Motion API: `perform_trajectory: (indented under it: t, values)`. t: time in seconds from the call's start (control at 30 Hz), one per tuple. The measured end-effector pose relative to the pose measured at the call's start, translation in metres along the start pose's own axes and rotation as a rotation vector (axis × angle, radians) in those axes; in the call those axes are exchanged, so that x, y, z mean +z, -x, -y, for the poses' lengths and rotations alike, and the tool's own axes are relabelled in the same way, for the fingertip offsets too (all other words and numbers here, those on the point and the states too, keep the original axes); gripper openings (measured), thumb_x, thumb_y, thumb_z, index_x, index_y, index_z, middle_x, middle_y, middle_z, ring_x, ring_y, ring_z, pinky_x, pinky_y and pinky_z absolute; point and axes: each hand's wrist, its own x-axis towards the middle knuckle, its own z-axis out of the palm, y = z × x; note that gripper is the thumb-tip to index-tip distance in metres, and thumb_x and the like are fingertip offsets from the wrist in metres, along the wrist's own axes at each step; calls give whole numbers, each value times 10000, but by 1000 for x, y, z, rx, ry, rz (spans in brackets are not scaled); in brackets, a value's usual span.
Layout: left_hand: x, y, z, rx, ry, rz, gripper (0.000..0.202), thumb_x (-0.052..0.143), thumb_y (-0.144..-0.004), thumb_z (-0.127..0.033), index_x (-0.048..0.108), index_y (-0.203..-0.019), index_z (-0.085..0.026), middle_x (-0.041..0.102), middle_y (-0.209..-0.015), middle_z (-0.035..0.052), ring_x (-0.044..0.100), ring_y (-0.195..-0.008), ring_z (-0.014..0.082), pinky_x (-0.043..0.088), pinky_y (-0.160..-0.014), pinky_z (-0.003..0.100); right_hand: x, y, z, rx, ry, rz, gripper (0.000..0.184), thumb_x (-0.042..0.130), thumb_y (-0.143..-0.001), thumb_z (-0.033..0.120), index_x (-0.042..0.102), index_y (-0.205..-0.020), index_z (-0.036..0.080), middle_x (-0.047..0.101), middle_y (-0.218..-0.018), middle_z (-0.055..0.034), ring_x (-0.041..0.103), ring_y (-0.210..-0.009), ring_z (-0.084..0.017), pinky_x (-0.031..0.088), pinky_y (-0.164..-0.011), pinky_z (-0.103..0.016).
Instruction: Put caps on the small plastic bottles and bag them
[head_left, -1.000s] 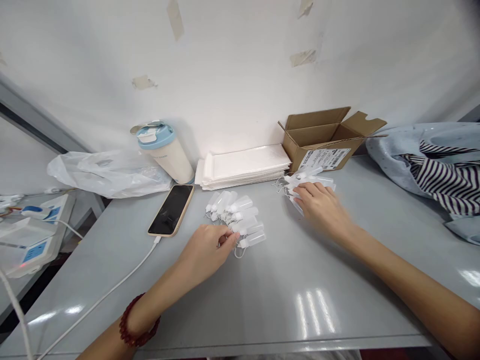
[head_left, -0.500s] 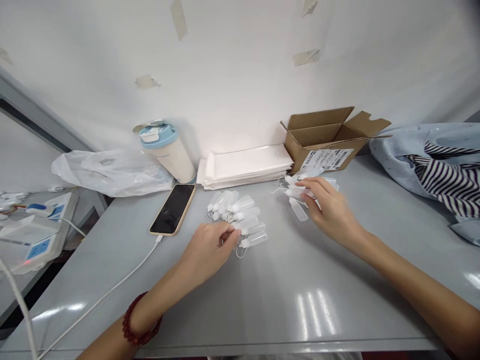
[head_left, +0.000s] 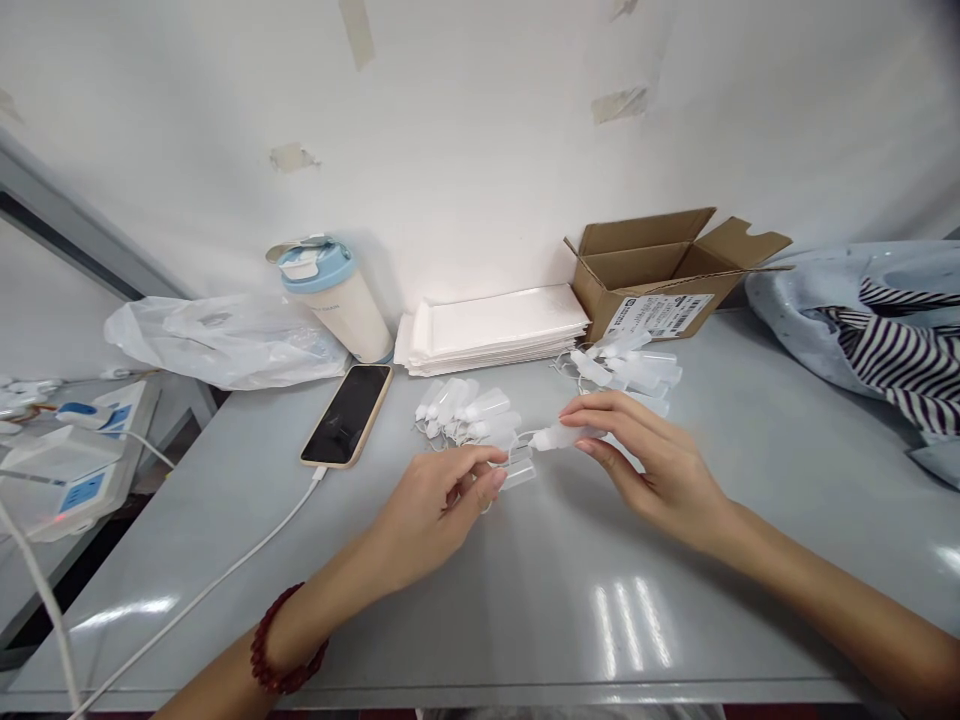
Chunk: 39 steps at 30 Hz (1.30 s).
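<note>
Pinching plastic bottle (head_left: 559, 436), right hand (head_left: 660, 470), left hand (head_left: 435, 515) curled

My left hand (head_left: 431, 505) sits low over the tabletop, palm down and turned inward, with the fingers curled and the fingertips (head_left: 491, 480) pointing right. My right hand (head_left: 652, 468) faces it, tilted on its side, thumb and forefinger (head_left: 592, 407) pinched together and reaching left. The two hands are near each other, not touching. My left forearm (head_left: 315, 610) and right forearm (head_left: 825, 610) angle in from the lower corners.
</note>
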Motion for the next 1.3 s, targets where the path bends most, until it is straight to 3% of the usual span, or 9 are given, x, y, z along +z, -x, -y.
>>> perform_trajectory:
  t: [0.17, 0.3, 0.5, 0.73, 1.3]
  values:
    - [3, 1, 0, 55, -36, 12, 257, 404, -915, -267, 639, -884, -168, 624, -686, -6, 503, -564, 101, 383, -518, 202, -1, 2, 6, -8, -38, -3, 257, 496, -885, 110, 576, -1102, 223, 630, -998, -80, 625, -904, -186, 529, -751, -323]
    - [5, 2, -1, -11, 83, -27, 255, 415, -916, -292, 617, -831, -162, 598, -666, -17, 446, -483, 72, 381, -488, 197, -3, 2, 10, 2, -80, -7, 255, 520, -875, 107, 590, -1096, 214, 636, -992, -80, 625, -902, -178, 530, -742, -310]
    - [5, 2, -3, -129, 312, -36, 267, 460, -899, -355, 619, -817, -157, 596, -645, -14, 441, -439, 59, 402, -473, 201, -4, 0, 17, 41, -91, -28, 219, 527, -874, 143, 613, -1057, 228, 653, -969, -67, 638, -874, -180, 544, -708, -310]
    - [6, 0, 2, -161, 494, 6, 257, 506, -887, -376, 635, -837, -160, 579, -629, -28, 438, -430, 42, 371, -445, 180, -3, 1, 19, 37, -93, -60, 226, 549, -859, 128, 615, -1049, 231, 654, -967, -61, 640, -873, -178, 543, -719, -306]
    - [5, -1, 1, -197, 574, 2, 264, 517, -888, -371, 643, -845, -143, 543, -600, -39, 422, -431, 38, 340, -457, 187, 1, 5, 20, -48, -2, -61, 268, 556, -852, 77, 579, -1090, 198, 639, -985, -86, 638, -889, -179, 551, -744, -300]
